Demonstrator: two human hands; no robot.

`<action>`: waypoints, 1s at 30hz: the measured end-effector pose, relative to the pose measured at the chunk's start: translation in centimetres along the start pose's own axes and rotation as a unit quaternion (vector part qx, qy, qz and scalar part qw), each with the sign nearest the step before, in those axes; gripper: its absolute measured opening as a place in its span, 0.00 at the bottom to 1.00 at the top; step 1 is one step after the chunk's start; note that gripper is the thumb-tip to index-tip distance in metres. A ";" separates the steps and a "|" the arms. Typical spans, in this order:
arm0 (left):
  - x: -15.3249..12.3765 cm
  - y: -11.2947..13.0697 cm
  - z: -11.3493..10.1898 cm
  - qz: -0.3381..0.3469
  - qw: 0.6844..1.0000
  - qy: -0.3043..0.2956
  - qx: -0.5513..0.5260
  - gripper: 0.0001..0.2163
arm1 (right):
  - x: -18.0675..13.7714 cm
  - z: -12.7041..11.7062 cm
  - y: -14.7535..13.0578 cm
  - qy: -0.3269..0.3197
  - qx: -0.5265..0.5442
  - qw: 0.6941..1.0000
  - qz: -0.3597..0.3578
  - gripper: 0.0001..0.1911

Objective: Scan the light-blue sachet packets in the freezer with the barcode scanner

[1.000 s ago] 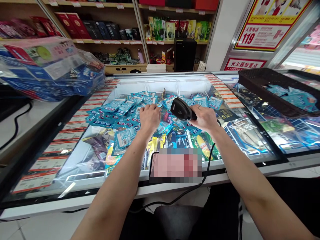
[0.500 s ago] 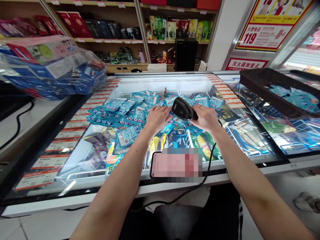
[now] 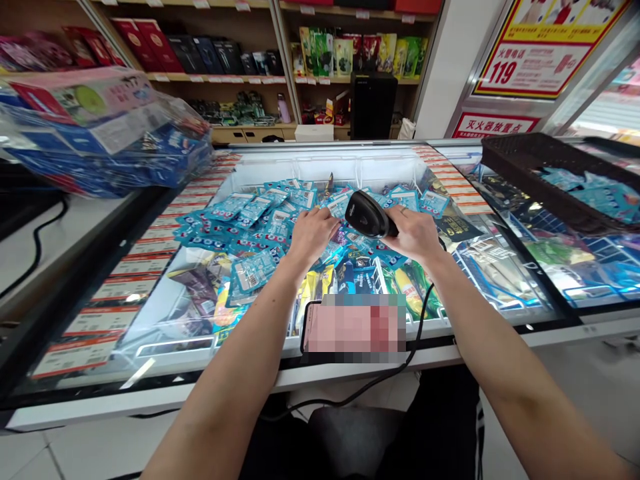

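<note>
My right hand [image 3: 414, 232] is wrapped round the handle of a black barcode scanner [image 3: 369, 215], whose head points left and down. To its left, my left hand [image 3: 314, 235] has its fingers bent and thumb drawn in at a small blue packet [image 3: 334, 252]; the grip is partly hidden by the hand. Many blue packets [image 3: 255, 212] lie heaped around both hands on the glass top of a display freezer [image 3: 150, 320]. From the scanner a black cord [image 3: 423, 313] runs down over the front edge.
A phone [image 3: 313, 327], mostly blurred out, lies near the front edge. At right stands a brown basket [image 3: 520, 157] holding more blue packets. Plastic-wrapped boxes [image 3: 110, 133] are stacked at left. Stocked shelves [image 3: 225, 79] line the back.
My left hand's fingers have drawn in and curled at the packets. My right hand and the scanner have hardly moved.
</note>
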State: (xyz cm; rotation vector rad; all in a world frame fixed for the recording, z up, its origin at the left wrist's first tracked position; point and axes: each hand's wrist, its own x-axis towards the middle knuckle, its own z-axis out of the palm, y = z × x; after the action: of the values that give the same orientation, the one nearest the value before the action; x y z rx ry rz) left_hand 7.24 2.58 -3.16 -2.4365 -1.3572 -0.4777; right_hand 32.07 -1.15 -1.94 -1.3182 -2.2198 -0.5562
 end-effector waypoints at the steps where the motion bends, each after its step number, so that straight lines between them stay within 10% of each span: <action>1: 0.0 0.0 -0.1 -0.003 1.000 0.008 -0.002 0.15 | 0.0 0.0 0.0 0.001 -0.001 1.000 0.001 0.17; 14: -0.3 -0.5 -0.8 -0.206 0.940 0.151 -0.227 0.18 | 0.1 -0.3 0.0 0.018 0.000 1.000 0.006 0.14; 30: -0.5 -1.6 0.1 -0.223 0.916 0.201 -0.265 0.14 | 0.1 -0.3 -0.3 0.034 -0.002 0.999 -0.011 0.16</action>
State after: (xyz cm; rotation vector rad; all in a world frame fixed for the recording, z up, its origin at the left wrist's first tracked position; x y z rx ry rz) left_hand 5.67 3.08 -3.33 -2.1766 -1.7513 -1.5446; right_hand 31.85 -1.38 -1.63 -1.2595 -2.1814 -0.6052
